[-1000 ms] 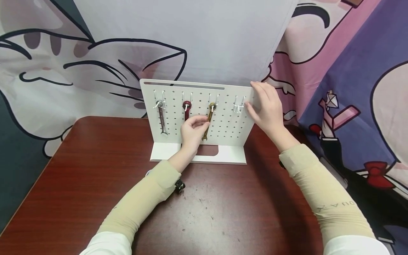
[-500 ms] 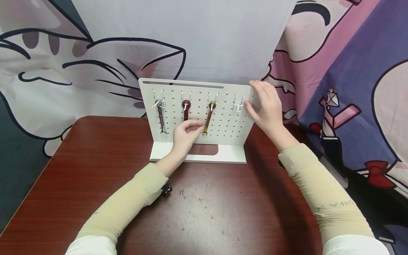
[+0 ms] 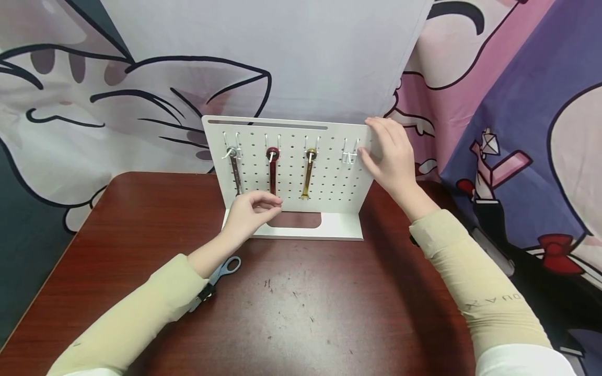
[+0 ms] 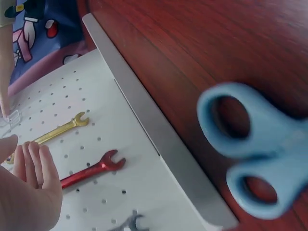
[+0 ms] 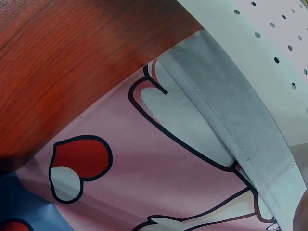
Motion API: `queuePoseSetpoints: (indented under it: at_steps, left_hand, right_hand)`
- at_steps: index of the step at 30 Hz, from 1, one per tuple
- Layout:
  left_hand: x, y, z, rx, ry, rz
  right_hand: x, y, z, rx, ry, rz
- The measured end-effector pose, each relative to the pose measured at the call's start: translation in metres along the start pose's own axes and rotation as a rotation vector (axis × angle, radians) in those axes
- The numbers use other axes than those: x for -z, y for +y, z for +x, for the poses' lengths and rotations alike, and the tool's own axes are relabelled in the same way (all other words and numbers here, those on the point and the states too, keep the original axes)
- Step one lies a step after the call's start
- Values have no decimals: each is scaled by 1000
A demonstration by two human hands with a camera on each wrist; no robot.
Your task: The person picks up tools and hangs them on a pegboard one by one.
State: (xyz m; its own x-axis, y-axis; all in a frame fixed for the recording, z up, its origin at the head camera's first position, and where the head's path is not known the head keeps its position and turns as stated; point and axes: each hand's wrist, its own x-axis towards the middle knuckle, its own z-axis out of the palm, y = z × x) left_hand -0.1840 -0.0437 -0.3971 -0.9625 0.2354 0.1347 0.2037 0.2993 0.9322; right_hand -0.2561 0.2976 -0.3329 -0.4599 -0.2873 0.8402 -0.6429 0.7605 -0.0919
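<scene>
A white pegboard stands upright on its base. Hanging from its hooks, left to right, are a silver wrench, a red wrench and a gold wrench. My left hand hovers in front of the board's lower left, fingers loosely bent with nothing between them; it hides the silver wrench's lower end. At the board's upper right corner, my right hand grips the edge, thumb on the front face. Scissors with light blue handles lie on the table, partly under my left forearm in the head view.
A white wire hook sits on the board's right side, beside my right thumb. The brown wooden table extends in front of the board. Printed cloth hangs close behind the board and on the right.
My left hand has drawn away from the gold wrench, moving left and down past the red one. The scissors have come into sight by the left wrist. My right hand stays put.
</scene>
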Motion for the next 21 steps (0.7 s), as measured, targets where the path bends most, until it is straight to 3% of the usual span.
queuePoseSetpoints:
  at_steps: [6,12,21]
  left_hand:
    - [19,0,-16,-22,-55,85]
    - [38,-11,-29,-40,-75,143]
    - [63,-34,-54,16,-104,232]
  right_hand:
    - [2,-1,1,-2,-6,-2]
    - [2,-2,1,-10,-7,2]
    - [1,-3,2,-6,-8,6]
